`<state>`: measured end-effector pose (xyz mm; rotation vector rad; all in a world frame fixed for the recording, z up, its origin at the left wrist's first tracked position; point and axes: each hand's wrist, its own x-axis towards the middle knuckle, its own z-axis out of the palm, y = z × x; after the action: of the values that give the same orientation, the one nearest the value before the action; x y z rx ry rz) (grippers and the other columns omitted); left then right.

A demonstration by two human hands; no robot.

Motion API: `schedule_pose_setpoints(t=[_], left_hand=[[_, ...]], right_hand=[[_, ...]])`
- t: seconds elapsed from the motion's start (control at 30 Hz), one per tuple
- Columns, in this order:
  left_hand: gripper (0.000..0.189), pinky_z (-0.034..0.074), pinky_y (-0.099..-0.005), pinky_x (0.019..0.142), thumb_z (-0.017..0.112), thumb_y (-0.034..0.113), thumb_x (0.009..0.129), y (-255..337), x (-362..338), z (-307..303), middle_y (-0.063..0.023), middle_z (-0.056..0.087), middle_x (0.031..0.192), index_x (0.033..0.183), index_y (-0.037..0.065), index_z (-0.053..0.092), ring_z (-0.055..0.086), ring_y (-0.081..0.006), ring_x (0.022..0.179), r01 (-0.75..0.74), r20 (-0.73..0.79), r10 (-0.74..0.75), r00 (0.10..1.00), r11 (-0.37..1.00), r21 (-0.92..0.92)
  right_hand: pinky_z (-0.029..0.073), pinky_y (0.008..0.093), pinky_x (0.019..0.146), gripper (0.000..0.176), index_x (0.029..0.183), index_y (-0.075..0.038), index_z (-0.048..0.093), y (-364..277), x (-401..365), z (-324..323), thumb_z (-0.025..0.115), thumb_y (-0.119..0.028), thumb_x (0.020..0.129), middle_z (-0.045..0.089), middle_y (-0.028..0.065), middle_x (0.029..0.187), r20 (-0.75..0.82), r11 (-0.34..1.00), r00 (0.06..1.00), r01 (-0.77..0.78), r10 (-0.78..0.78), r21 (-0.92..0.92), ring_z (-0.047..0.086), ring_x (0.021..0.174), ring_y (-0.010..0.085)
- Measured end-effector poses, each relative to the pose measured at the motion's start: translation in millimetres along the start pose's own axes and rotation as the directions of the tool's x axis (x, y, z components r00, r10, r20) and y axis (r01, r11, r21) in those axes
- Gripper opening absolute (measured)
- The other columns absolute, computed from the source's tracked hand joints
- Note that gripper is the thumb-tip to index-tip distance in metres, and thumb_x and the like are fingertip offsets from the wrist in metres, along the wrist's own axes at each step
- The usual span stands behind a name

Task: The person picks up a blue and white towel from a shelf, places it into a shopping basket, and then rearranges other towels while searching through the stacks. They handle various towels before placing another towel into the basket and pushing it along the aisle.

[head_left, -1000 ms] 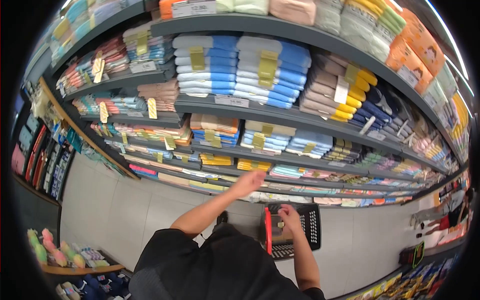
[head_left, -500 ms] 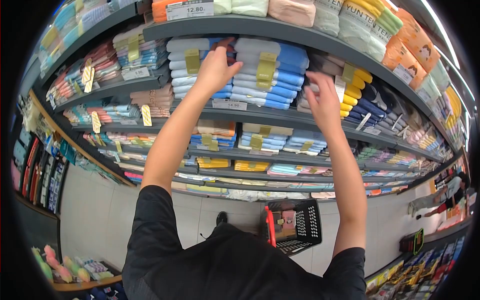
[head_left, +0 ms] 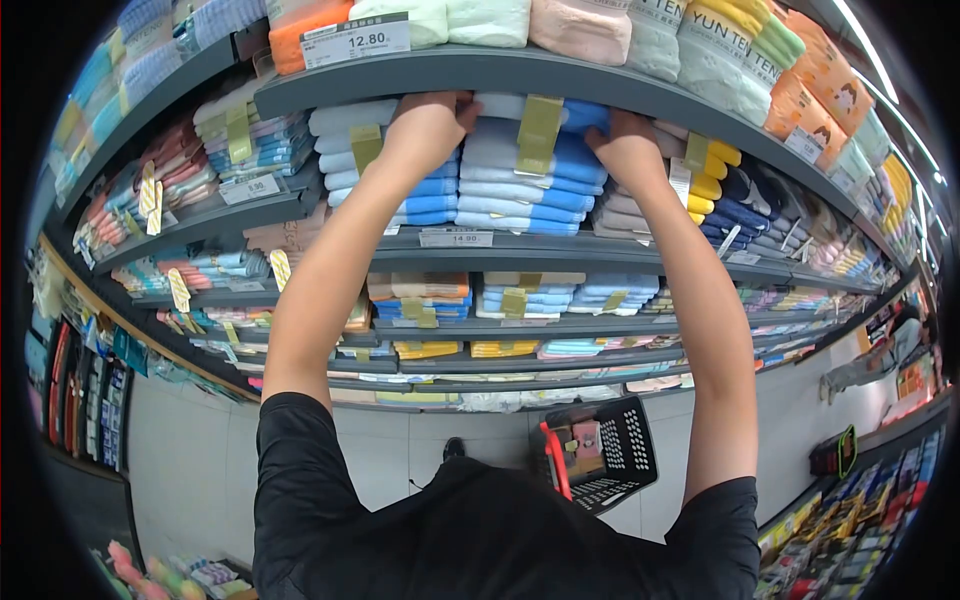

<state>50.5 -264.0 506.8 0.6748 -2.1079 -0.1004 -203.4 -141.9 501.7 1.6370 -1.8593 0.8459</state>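
A stack of folded light-blue and blue towels [head_left: 530, 185] with an olive-green paper band [head_left: 539, 135] sits on the shelf in front of me. My left hand [head_left: 428, 130] is at its upper left edge, the thumb against the towels and the other fingers mostly hidden under the shelf above. At the upper right edge my right hand [head_left: 628, 150] grips the side, its fingertips partly hidden. Beside my left wrist is a similar stack of towels [head_left: 345, 150]. Grey towels [head_left: 625, 205] lie below my right hand.
The upper shelf [head_left: 480, 72] runs close above both hands. A price tag [head_left: 456, 238] is on the shelf edge below the stack. Behind my right arm lie yellow towels [head_left: 708, 185]. A black basket [head_left: 625, 450] with a red handle stands on the floor; a person [head_left: 880, 355] is far right.
Both hands have reached further in, from above the stack to its upper corners. The right hand has moved up and left onto the towels. The view has shifted slightly.
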Motion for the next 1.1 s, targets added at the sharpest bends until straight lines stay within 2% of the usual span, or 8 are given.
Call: schedule_pose_setpoints(t=[0.2, 0.3, 0.4, 0.43, 0.67, 0.87, 0.97, 1.1], left_hand=[[0.028, 0.053, -0.0278, 0.06, 0.066, 0.025, 0.094, 12, 8, -12, -0.0096, 0.072, 0.08, 0.094, -0.003, 0.067, 0.069, -0.015, 0.066, 0.193, 0.159, -0.158, 0.975, 0.953, -0.232], [0.036, 0.053, -0.0271, 0.057, 0.067, 0.026, 0.094, 12, 5, -18, -0.0122, 0.071, 0.08, 0.112, -0.005, 0.062, 0.069, -0.0167, 0.066, 0.379, 0.426, -0.268, 0.864, 0.903, -0.2], [0.055, 0.055, -0.0276, 0.057, 0.067, 0.026, 0.094, 18, -11, -19, -0.0152, 0.071, 0.084, 0.133, -0.007, 0.046, 0.07, -0.0183, 0.068, 0.401, 0.417, -0.224, 0.881, 0.821, -0.406], [0.069, 0.056, -0.029, 0.062, 0.067, 0.024, 0.094, 13, -10, -19, -0.0156, 0.071, 0.093, 0.145, -0.005, 0.03, 0.071, -0.0208, 0.075, 0.413, 0.46, -0.195, 0.866, 0.797, -0.44], [0.055, 0.053, -0.0417, 0.092, 0.062, 0.011, 0.094, 6, -17, 0, -0.0169, 0.06, 0.122, 0.142, 0.003, 0.037, 0.06, -0.0286, 0.117, 0.351, 0.292, -0.207, 0.934, 0.364, -0.863], [0.051, 0.044, -0.0539, 0.102, 0.062, 0.006, 0.091, 14, -21, -1, -0.0114, 0.056, 0.121, 0.138, 0.008, 0.041, 0.053, -0.0289, 0.122, 0.44, 0.429, -0.191, 0.883, 0.021, -0.898], [0.049, 0.045, -0.0542, 0.101, 0.064, 0.006, 0.09, 17, -22, -5, -0.0103, 0.054, 0.125, 0.134, 0.008, 0.044, 0.054, -0.0284, 0.12, 0.454, 0.446, -0.199, 0.872, -0.008, -0.891], [0.046, 0.045, -0.0523, 0.101, 0.064, 0.006, 0.09, 19, -25, -9, -0.0101, 0.053, 0.125, 0.132, 0.006, 0.045, 0.054, -0.0263, 0.119, 0.405, 0.389, -0.192, 0.901, 0.052, -0.913]], right_hand=[[0.05, 0.0476, 0.092, 0.051, 0.118, 0.002, 0.062, -1, 7, -3, 0.065, -0.038, 0.087, 0.064, 0.0287, 0.113, 0.056, 0.994, 0.993, -0.101, 0.104, -0.048, 0.061, 0.104, 0.0454], [0.05, 0.0486, 0.091, 0.048, 0.116, 0.002, 0.062, -9, 5, -9, 0.064, -0.038, 0.09, 0.064, 0.0284, 0.111, 0.075, 0.988, 0.988, -0.126, 0.134, -0.093, 0.062, 0.102, 0.0452], [0.049, 0.05, 0.09, 0.045, 0.117, 0.001, 0.061, -5, 6, -6, 0.062, -0.037, 0.093, 0.064, 0.0277, 0.11, 0.084, 0.985, 0.983, -0.155, 0.161, -0.073, 0.062, 0.102, 0.0452], [0.049, 0.0504, 0.089, 0.043, 0.117, 0.001, 0.061, -6, 6, -5, 0.062, -0.035, 0.093, 0.065, 0.0272, 0.11, 0.076, 0.985, 0.983, -0.165, 0.169, -0.056, 0.061, 0.101, 0.0454], [0.047, 0.0503, 0.09, 0.036, 0.117, -0.001, 0.06, 0, 4, 6, 0.066, -0.026, 0.092, 0.064, 0.0274, 0.11, -0.13, 0.992, 0.991, -0.012, 0.028, 0.124, 0.059, 0.104, 0.0461], [0.047, 0.0471, 0.094, 0.036, 0.12, -0.004, 0.062, -8, -16, 1, 0.068, -0.021, 0.09, 0.062, 0.0255, 0.119, -0.169, 0.962, 0.977, -0.086, 0.133, 0.259, 0.058, 0.11, 0.0442], [0.047, 0.0457, 0.095, 0.039, 0.124, -0.004, 0.061, -4, -21, -2, 0.07, -0.02, 0.089, 0.061, 0.0244, 0.122, -0.093, 0.888, 0.971, -0.161, 0.221, 0.431, 0.058, 0.11, 0.0434], [0.052, 0.0343, 0.077, 0.03, 0.118, -0.001, 0.06, -5, -25, -1, 0.068, -0.01, 0.09, 0.066, 0.0173, 0.107, -0.249, 0.914, 0.954, -0.052, 0.165, 0.403, 0.069, 0.085, 0.0233]])
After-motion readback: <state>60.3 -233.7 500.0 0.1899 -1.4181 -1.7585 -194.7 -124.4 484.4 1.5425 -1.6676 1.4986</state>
